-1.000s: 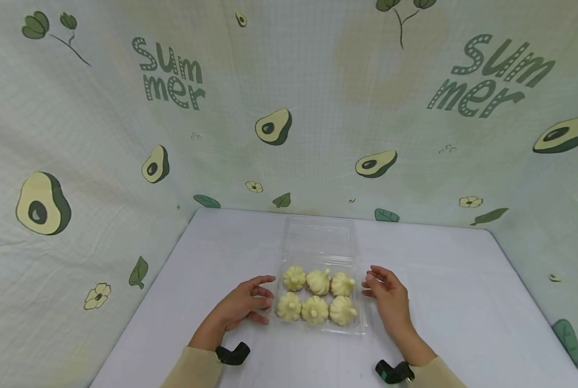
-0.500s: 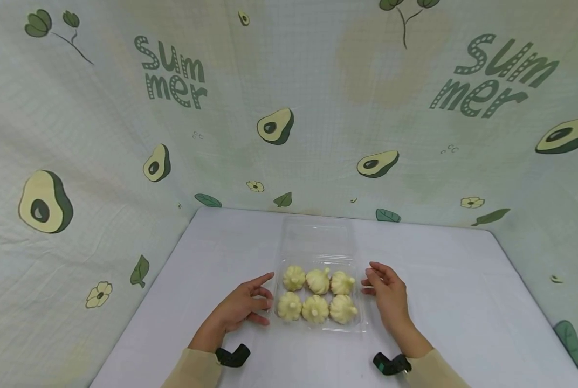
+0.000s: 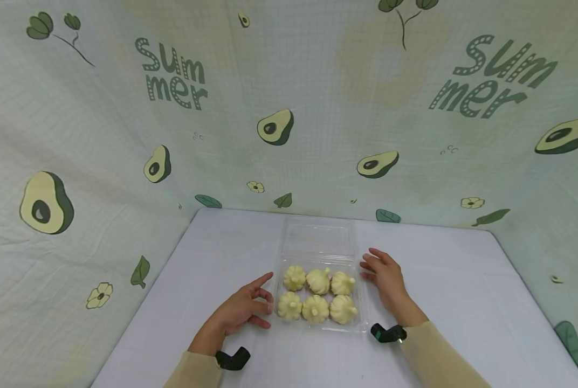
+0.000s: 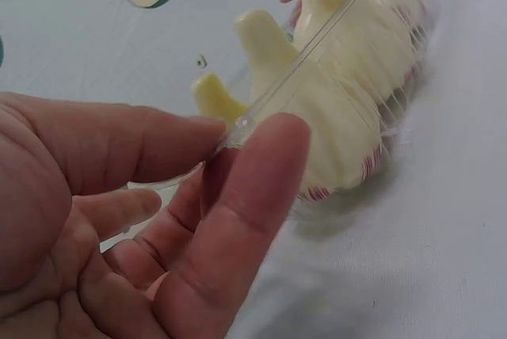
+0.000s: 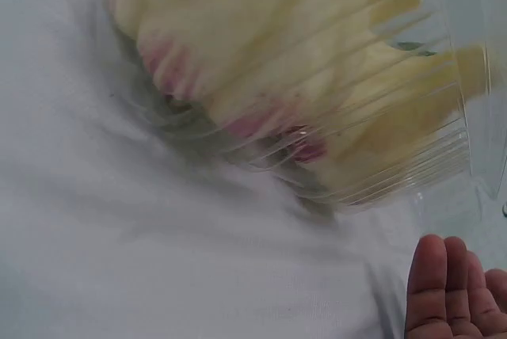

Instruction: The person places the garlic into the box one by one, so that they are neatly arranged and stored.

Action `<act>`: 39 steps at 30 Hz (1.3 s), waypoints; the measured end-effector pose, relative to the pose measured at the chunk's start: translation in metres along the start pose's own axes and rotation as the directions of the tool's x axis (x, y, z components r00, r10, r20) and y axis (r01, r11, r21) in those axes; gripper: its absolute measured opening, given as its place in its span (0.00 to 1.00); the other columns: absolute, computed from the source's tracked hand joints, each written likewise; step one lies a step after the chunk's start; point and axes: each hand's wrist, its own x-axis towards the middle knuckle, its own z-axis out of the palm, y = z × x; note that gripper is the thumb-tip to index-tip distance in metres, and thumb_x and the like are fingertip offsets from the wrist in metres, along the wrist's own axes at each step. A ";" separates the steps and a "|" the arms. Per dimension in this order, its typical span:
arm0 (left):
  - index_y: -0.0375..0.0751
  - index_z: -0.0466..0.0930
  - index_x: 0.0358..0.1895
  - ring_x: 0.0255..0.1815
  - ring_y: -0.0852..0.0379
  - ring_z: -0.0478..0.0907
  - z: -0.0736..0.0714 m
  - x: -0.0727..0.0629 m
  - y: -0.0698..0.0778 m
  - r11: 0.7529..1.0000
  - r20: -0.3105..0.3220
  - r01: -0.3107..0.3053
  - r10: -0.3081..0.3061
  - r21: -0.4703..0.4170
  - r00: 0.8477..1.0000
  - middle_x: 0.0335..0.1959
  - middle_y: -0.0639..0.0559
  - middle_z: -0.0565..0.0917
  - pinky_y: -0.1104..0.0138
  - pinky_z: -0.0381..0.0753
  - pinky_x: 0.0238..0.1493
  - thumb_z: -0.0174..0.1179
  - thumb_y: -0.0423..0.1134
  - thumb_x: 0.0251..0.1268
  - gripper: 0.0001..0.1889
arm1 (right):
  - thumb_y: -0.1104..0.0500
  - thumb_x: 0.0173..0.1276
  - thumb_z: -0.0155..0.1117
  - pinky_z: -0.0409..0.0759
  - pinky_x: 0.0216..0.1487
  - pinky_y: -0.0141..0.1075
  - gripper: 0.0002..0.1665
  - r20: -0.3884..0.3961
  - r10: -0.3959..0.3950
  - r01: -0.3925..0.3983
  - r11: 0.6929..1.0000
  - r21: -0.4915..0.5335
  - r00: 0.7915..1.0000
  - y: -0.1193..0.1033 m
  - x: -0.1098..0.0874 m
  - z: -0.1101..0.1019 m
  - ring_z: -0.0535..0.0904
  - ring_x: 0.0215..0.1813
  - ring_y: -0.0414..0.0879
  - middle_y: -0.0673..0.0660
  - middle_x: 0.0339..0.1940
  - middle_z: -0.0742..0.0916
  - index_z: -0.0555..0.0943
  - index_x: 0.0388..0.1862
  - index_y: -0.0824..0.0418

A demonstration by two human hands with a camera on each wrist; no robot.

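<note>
A clear plastic clamshell box (image 3: 362,318) lies with its lid (image 3: 318,237) folded back away from me. Two rows of pale garlic bulbs (image 3: 315,309) fill its base; their purple-streaked undersides show in both wrist views. My left hand (image 3: 242,307) is at the box's left side. In the left wrist view, the thumb and a finger of my left hand (image 4: 158,220) close over the box's rim (image 4: 289,78), though the contact is partly hidden. Beside the hinge on the right, my right hand (image 3: 385,277) has its fingers extended and holds nothing. The right wrist view shows its fingertips (image 5: 432,264) apart from the box.
A white cloth (image 3: 439,302) covers the table. A printed curtain (image 3: 318,81) with avocados and lettering surrounds the back and sides. A black wrist camera (image 3: 233,358) sits on the left wrist, another black camera (image 3: 388,333) on the right.
My right hand has moved away from me along the box's right side, toward the hinge. The left hand stays almost still, and the box and bulbs keep their place.
</note>
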 end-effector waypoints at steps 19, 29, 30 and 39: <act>0.48 0.54 0.86 0.32 0.57 0.76 0.000 -0.001 0.003 1.000 0.035 0.005 -0.004 -0.006 0.999 0.49 0.42 0.74 0.61 0.91 0.36 0.64 0.22 0.65 0.48 | 0.64 0.82 0.59 0.85 0.48 0.29 0.38 0.163 0.052 -0.089 0.969 0.229 0.985 -0.011 0.014 0.002 0.84 0.43 0.36 0.44 0.43 0.86 0.57 0.85 0.64; 0.45 0.52 0.87 0.32 0.56 0.76 0.001 -0.002 0.005 1.000 0.053 -0.001 0.002 -0.009 0.999 0.48 0.43 0.73 0.62 0.91 0.36 0.63 0.20 0.65 0.48 | 0.70 0.80 0.58 0.81 0.47 0.28 0.40 0.217 0.007 -0.050 0.980 0.194 0.976 -0.013 0.016 -0.003 0.81 0.42 0.35 0.42 0.39 0.81 0.58 0.86 0.59; 0.45 0.52 0.87 0.32 0.56 0.76 0.001 -0.002 0.005 1.000 0.053 -0.001 0.002 -0.009 0.999 0.48 0.43 0.73 0.62 0.91 0.36 0.63 0.20 0.65 0.48 | 0.71 0.80 0.58 0.82 0.47 0.29 0.39 0.220 -0.005 -0.041 0.979 0.201 0.975 -0.013 0.016 -0.003 0.81 0.42 0.36 0.43 0.39 0.81 0.59 0.85 0.58; 0.45 0.52 0.87 0.30 0.58 0.75 0.002 -0.002 0.004 1.000 0.044 0.002 -0.002 -0.014 0.999 0.47 0.44 0.74 0.61 0.91 0.36 0.63 0.21 0.66 0.48 | 0.69 0.81 0.58 0.82 0.52 0.34 0.29 0.270 -0.058 -0.017 0.963 0.271 0.961 -0.014 0.013 -0.008 0.80 0.43 0.39 0.44 0.38 0.82 0.72 0.75 0.51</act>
